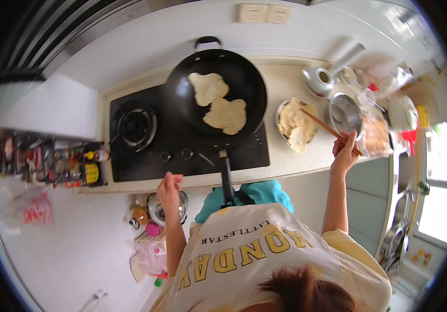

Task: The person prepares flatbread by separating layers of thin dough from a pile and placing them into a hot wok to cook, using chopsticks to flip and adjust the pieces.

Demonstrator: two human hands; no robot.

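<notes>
My right hand (346, 152) holds wooden chopsticks (326, 130), whose tips touch flatbreads (295, 117) piled on a plate on the counter. My left hand (170, 189) is raised at the counter's front edge, left of the pan's handle, with its fingers partly curled and no object visible in it. A black wok-like frying pan (180, 113) stands on the right side of the stove, its long handle pointing towards me. Two pale pieces of flat dough (210, 89) lie in it, one behind the other and touching.
A black gas stove (130, 167) has a bare burner (135, 126) on the left. Right of the flatbreads are a metal bowl (344, 113), a white teapot (320, 81) and a plastic-wrapped package (375, 136). Condiment bottles fill a rack (48, 162) at far left.
</notes>
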